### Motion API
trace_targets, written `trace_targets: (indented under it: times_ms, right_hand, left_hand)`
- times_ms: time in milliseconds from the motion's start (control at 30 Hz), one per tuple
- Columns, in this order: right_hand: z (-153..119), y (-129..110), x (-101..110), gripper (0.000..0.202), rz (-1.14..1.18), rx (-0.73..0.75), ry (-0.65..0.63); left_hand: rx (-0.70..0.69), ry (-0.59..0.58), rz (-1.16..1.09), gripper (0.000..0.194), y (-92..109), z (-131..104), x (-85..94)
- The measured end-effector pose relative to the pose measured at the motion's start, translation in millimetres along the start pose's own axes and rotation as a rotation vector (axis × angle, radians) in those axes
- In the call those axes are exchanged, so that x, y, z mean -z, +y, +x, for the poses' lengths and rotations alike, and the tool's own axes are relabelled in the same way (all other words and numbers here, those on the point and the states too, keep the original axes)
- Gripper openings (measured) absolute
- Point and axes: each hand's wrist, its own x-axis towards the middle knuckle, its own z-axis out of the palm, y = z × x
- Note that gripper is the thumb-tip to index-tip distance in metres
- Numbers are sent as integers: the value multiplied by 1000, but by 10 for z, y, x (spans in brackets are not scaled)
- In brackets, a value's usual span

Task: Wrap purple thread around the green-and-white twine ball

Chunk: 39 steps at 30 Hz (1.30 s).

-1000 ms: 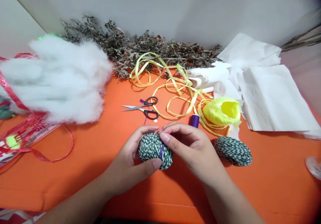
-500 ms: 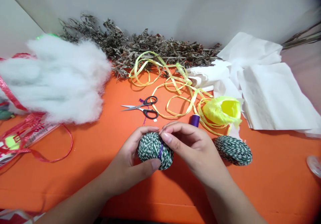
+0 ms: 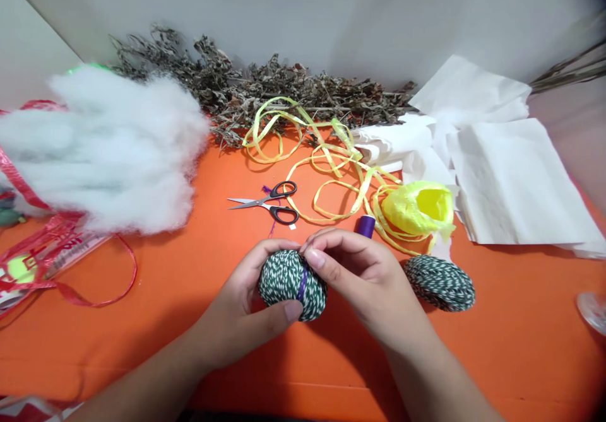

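Observation:
A ball of green-and-white yarn (image 3: 281, 277) is held above the orange table by my left hand (image 3: 246, 308), with the thumb across its front and the fingers around its far side. A band of purple thread (image 3: 303, 280) runs over the ball up to the fingertips of my right hand (image 3: 360, 270). Those fingertips are pinched together at the ball's upper right edge, where the thread goes out of sight between them. Just beyond the right hand stands a spool of purple thread (image 3: 366, 226). A second green-and-white yarn ball (image 3: 440, 283) lies to its right.
Scissors (image 3: 265, 203) lie beyond the yarn ball, beside loose yellow ribbon (image 3: 331, 185) and its yellow roll (image 3: 402, 211). White stuffing (image 3: 108, 151) and red ribbon (image 3: 127, 283) sit left. Dried plants (image 3: 284, 87) line the back; white sheets (image 3: 516, 182) lie right.
Almost nothing differs. Both hands keep the same hold on the yarn ball, and the view has shifted very slightly.

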Motion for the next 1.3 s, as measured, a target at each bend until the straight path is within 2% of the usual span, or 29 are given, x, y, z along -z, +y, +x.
trace_targets:
  times_ms: [1000,1200,1300]
  right_hand:
    - [4,-6,14,12,11,-42,-4]
    - [0,3,20,12,15,-36,6]
    - [0,3,24,11,-6,-37,11]
  left_hand:
    - [-30,-13,-9,52,-33,8,17]
    - [-28,7,-31,62,-34,9,-10]
    - [-36,4,-57,58,-30,8,-21]
